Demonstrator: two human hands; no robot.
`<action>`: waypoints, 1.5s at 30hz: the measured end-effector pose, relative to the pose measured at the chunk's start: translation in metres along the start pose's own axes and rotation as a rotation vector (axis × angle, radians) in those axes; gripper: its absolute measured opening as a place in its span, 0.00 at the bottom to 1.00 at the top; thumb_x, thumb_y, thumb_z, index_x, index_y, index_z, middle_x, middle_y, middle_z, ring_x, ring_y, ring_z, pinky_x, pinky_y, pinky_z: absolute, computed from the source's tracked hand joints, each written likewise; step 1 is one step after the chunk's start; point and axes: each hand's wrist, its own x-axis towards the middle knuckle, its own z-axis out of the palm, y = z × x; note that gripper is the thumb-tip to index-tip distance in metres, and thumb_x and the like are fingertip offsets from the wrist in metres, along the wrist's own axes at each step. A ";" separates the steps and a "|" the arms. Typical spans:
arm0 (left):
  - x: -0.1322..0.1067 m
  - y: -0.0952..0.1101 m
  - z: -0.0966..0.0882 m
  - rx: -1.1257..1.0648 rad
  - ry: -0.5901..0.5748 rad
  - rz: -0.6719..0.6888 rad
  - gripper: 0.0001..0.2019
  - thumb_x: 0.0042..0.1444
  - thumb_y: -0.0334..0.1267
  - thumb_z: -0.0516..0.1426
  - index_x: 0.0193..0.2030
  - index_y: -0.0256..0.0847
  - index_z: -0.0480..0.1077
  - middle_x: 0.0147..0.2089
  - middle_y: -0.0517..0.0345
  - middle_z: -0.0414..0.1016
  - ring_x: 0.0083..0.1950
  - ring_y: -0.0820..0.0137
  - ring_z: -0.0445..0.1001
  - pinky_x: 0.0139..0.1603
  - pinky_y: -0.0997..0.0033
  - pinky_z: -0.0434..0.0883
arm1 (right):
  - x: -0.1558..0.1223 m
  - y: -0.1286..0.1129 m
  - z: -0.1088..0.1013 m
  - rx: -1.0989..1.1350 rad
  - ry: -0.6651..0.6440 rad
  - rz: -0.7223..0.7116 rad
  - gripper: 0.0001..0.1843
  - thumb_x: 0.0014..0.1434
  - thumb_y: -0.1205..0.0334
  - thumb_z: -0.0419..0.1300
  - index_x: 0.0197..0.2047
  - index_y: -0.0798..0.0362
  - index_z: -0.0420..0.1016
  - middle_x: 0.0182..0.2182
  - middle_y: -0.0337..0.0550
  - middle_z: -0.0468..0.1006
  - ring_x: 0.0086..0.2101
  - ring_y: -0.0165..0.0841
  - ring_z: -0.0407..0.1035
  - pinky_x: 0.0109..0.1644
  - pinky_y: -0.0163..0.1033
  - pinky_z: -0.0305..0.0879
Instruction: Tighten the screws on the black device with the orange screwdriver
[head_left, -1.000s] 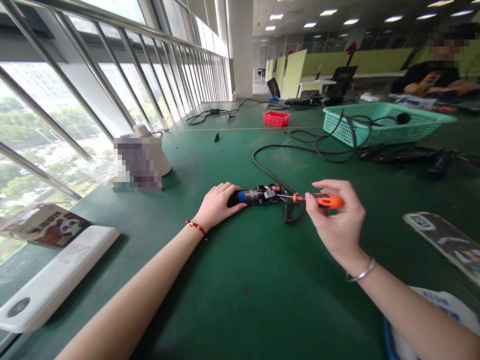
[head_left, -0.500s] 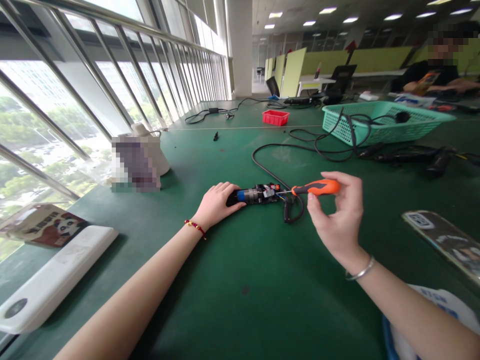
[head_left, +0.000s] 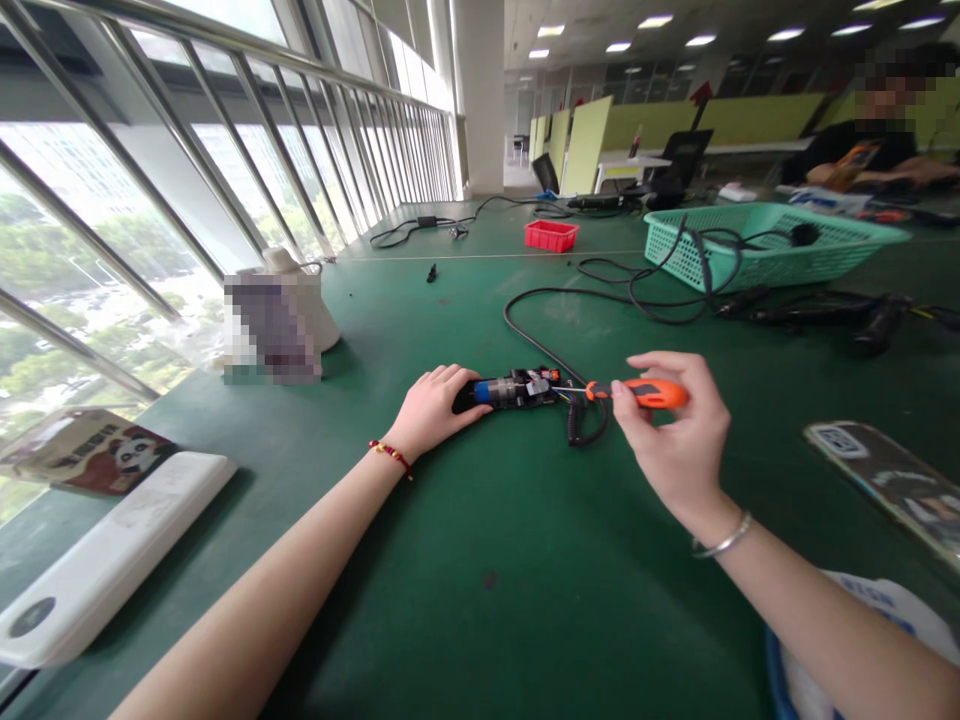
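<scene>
On the green table (head_left: pixel 420 560) lies an opened black power tool (head_left: pixel 517 388) with a blue band, exposed wires and a black cord coming off its right end. My left hand (head_left: pixel 431 405) is wrapped around its left end and holds it down. An orange and dark grey screwdriver (head_left: pixel 652 393) is pinched between the thumb and fingers of my right hand (head_left: pixel 686 430). Its shaft points left, with the tip at the wired end of the tool; whether it sits on a screw is too small to tell.
A green basket (head_left: pixel 780 262) with black cables stands at the back right, a small red tray (head_left: pixel 551 236) farther left. To the right lies a phone (head_left: pixel 892 480). A white device (head_left: pixel 112 555) and a panda-printed packet (head_left: pixel 97 450) are at left. A person (head_left: pixel 862 150) sits far right.
My right hand and the screwdriver have shifted slightly right and down, and the fingers sit differently on the handle. My left hand and the tool have stayed in place.
</scene>
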 end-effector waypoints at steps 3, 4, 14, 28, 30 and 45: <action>0.000 0.000 0.000 0.002 0.001 0.002 0.19 0.58 0.53 0.55 0.47 0.42 0.68 0.44 0.55 0.73 0.44 0.62 0.70 0.46 0.62 0.67 | 0.000 -0.001 -0.001 -0.029 -0.030 0.002 0.07 0.52 0.62 0.64 0.35 0.51 0.70 0.27 0.37 0.71 0.27 0.30 0.69 0.30 0.35 0.67; 0.000 0.000 0.000 0.003 0.000 0.002 0.19 0.58 0.53 0.55 0.47 0.41 0.68 0.44 0.55 0.73 0.44 0.62 0.70 0.45 0.62 0.67 | -0.001 -0.001 -0.001 -0.018 -0.031 -0.009 0.08 0.52 0.63 0.63 0.37 0.51 0.70 0.28 0.38 0.71 0.28 0.29 0.68 0.30 0.35 0.67; 0.001 0.002 0.000 0.002 -0.003 -0.006 0.19 0.57 0.53 0.55 0.47 0.41 0.68 0.44 0.55 0.74 0.45 0.62 0.71 0.45 0.62 0.67 | -0.001 -0.001 -0.002 -0.032 -0.038 -0.025 0.07 0.52 0.63 0.63 0.36 0.51 0.70 0.27 0.37 0.72 0.26 0.29 0.69 0.29 0.35 0.67; 0.000 0.000 0.001 0.007 0.002 0.002 0.19 0.58 0.54 0.54 0.47 0.42 0.68 0.43 0.55 0.73 0.44 0.62 0.71 0.45 0.62 0.67 | -0.002 0.001 -0.001 -0.054 -0.004 -0.020 0.10 0.51 0.63 0.64 0.38 0.51 0.70 0.29 0.39 0.73 0.30 0.32 0.70 0.34 0.38 0.69; 0.000 0.000 0.001 0.006 0.001 0.003 0.19 0.58 0.54 0.54 0.47 0.42 0.68 0.43 0.55 0.73 0.44 0.62 0.71 0.45 0.62 0.67 | -0.002 0.000 -0.001 -0.012 0.008 -0.047 0.15 0.51 0.65 0.63 0.44 0.51 0.69 0.34 0.41 0.73 0.32 0.32 0.71 0.36 0.39 0.70; 0.000 0.001 0.000 -0.002 -0.008 -0.006 0.19 0.58 0.54 0.54 0.48 0.42 0.68 0.44 0.54 0.73 0.44 0.62 0.70 0.45 0.61 0.67 | -0.003 0.002 0.000 0.024 0.018 -0.072 0.18 0.51 0.66 0.61 0.47 0.51 0.67 0.41 0.45 0.73 0.38 0.35 0.71 0.42 0.42 0.70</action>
